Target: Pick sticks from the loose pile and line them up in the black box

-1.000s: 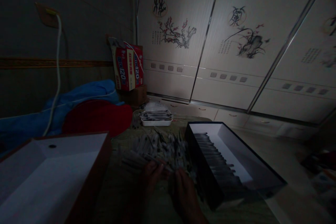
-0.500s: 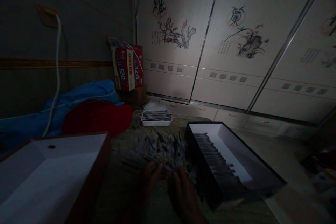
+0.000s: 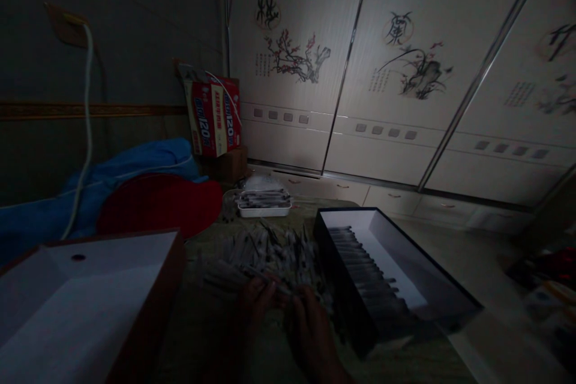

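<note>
In dim light, my left hand [image 3: 255, 301] and my right hand [image 3: 311, 330] are close together over the table, fingers closed. Between them they grip a slim pen [image 3: 282, 287], one hand toward each end; its details are too dark to read. Just beyond my hands lies a loose pile of clear and dark pens [image 3: 270, 252], pointing in many directions. To the right of my right hand, a dark open box [image 3: 344, 282] with a white inside holds a long row of pens [image 3: 366, 270] laid side by side along its left part.
At the left stands a brown-edged box [image 3: 157, 300] with a white inside. Behind the pile is a white tray [image 3: 264, 212] of pens. A red round thing [image 3: 159, 204], blue cloth [image 3: 135, 159], a red carton [image 3: 213, 117] and a white cable [image 3: 87, 126] are farther back.
The view has shifted slightly, so everything sits a little farther left. Both hands keep nearly the same place and grip on the pen.
</note>
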A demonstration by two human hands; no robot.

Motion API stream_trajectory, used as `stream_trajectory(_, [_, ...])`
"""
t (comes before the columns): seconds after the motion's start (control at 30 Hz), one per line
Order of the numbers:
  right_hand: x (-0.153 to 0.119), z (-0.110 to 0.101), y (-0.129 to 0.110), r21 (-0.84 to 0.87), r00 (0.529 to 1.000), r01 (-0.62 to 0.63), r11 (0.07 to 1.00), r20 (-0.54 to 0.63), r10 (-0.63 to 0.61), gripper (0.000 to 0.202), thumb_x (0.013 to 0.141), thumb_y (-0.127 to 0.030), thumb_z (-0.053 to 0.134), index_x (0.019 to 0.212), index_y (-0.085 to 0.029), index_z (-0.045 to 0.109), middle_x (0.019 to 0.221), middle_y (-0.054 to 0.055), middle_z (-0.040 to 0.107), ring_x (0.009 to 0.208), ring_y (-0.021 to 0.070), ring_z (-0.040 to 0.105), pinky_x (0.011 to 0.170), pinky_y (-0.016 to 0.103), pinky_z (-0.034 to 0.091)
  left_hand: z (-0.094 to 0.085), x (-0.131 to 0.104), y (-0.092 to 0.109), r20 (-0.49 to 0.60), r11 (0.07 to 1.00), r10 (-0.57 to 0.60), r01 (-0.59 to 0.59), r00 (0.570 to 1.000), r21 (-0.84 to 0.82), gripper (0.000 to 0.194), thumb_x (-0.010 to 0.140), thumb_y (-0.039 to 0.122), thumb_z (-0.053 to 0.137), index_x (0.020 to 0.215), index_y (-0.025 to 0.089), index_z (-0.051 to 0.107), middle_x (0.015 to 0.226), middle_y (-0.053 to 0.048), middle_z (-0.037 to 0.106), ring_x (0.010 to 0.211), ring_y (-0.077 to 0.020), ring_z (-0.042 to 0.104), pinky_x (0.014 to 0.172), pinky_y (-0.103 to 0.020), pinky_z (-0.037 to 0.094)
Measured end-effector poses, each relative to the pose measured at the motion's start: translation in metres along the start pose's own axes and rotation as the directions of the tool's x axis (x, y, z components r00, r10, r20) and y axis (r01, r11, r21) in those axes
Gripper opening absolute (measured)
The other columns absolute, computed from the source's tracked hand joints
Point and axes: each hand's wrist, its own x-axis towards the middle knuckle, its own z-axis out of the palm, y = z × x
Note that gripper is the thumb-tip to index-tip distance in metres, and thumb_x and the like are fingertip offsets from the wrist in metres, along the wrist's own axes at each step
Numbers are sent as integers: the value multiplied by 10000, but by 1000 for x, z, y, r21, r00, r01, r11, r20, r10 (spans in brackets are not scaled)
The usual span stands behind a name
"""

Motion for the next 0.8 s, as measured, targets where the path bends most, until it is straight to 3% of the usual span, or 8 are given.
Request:
stream_trajectory(0.17, [-1, 8, 10, -33, 994, 78, 996, -71, -80, 445, 917, -509, 289, 778, -219, 596, 646, 25, 611, 583, 144, 579, 550, 224, 458, 0, -1, -1, 36, 999, -2, 1, 999, 33, 358, 588, 484, 713, 731, 169, 620, 611, -25, 693, 591, -197, 660, 585, -304, 530])
stream_trajectory(0.33, [-5, 11, 23, -158, 960, 177, 971, -189, -206, 464, 853, -598, 364, 851, -231, 648, 824, 86, 677, 787, 214, 625, 697, 312, 503, 1, -4, 3, 19, 994, 25, -27, 1000, 109, 336, 605, 483, 694, 719, 175, 622, 599, -23, 696, 578, -191, 662, 564, -280, 524])
stream_trajectory(0.57, [2, -6, -8, 14, 995, 79, 997, -58, -78, 253, 907, -343, 418, 1039, -221, 596, 950, 44, 670, 853, 150, 635, 724, 214, 495, -3, 2, -1, 40, 989, 14, -19, 999, 150, 363, 590, 499, 691, 744, 178, 619, 639, -34, 703, 621, -215, 675, 597, -310, 542])
stream_trajectory(0.8, [1, -9, -16, -77, 988, 148, 986, -24, -150, 216, 873, -225, 457, 1015, -208, 618, 969, 57, 668, 874, 153, 627, 771, 214, 453, -7, 4, -4, 115, 975, 66, -89, 991, 203, 349, 590, 464, 711, 756, 163, 653, 692, -48, 708, 669, -209, 664, 612, -291, 529])
